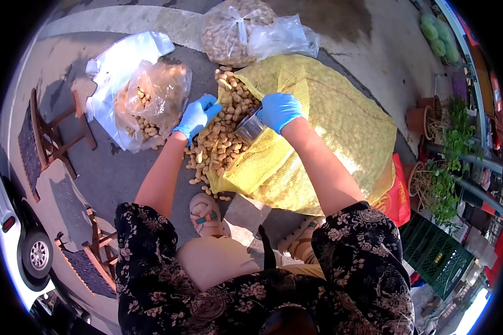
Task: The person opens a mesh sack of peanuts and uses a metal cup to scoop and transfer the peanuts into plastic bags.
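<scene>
Peanuts in their shells [221, 134] spill from the mouth of a large yellow mesh sack [330, 117] lying on the ground. My right hand [281, 111], in a blue glove, grips a clear plastic scoop-like container [250, 128] at the sack's mouth, against the peanuts. Also gloved in blue, my left hand [198, 116] is at the left side of the pile. Its fingers look closed on the lip of the sack, though the fingertips are partly hidden. Left of it stands an open clear plastic bag [170, 84] with peanuts inside.
A tied clear bag of peanuts [226, 39] stands behind the sack. White plastic bags [123, 61] lie under the open bag. Wooden folding stools [56, 131] are at left, near a parked car [25, 240]. Potted plants [450, 167] and a green crate [436, 251] line the right.
</scene>
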Motion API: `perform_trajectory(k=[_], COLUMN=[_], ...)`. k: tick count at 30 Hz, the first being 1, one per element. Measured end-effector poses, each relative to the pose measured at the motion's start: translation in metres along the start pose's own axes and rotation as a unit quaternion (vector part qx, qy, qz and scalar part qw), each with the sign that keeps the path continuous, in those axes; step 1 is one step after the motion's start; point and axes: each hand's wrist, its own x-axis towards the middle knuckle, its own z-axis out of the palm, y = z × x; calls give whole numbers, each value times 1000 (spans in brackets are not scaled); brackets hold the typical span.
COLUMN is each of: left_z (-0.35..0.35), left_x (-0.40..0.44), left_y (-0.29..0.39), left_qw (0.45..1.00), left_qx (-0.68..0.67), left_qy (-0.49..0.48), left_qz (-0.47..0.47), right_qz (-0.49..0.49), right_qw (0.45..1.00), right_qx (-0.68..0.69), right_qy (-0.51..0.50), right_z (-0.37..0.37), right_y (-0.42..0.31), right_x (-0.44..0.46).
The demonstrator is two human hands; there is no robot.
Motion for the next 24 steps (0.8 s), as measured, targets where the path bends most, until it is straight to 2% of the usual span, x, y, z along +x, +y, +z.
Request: perform_trajectory(k=[2, 4, 5, 9, 11, 12, 14, 15, 16, 19, 22, 24], left_z=[5, 16, 15, 15, 16, 17, 12, 13, 12, -3, -7, -8], left_x=[-20, -43, -51, -61, -58, -57, -51, -49, -43, -23, -24, -47], left_y=[55, 97, 115, 128, 119, 123, 117, 112, 101, 59, 9, -5], left_qw=[999, 987, 984, 983, 977, 971, 974, 969, 968, 972, 984, 991], left_qx=[2, -84, -75, -104, -149, -197, -176, -214, -219, -231, -161, -53], left_qy=[-41, -54, -84, -109, -91, -69, -56, -46, -29, 9, 74, 111], left_qz=[33, 123, 137, 108, 123, 116, 134, 112, 121, 50, -13, -48], right_qz=[-18, -24, -18, 25, 46, 76, 131, 132, 129, 116, 86, 79], right_qw=[1000, 998, 997, 982, 973, 945, 859, 847, 842, 832, 852, 863], right_qx=[11, 35, 62, 187, 223, 302, 450, 459, 479, 513, 491, 483], right_qy=[23, 36, 43, 2, -41, -96, -207, -232, -215, -178, -159, -125], right_z=[4, 8, 10, 40, 53, 52, 49, 44, 47, 67, 62, 45], right_y=[4, 7, 9, 43, 55, 56, 54, 53, 52, 61, 52, 42], right_x=[-14, -39, -55, -103, -110, -109, -105, -103, -103, -106, -117, -116])
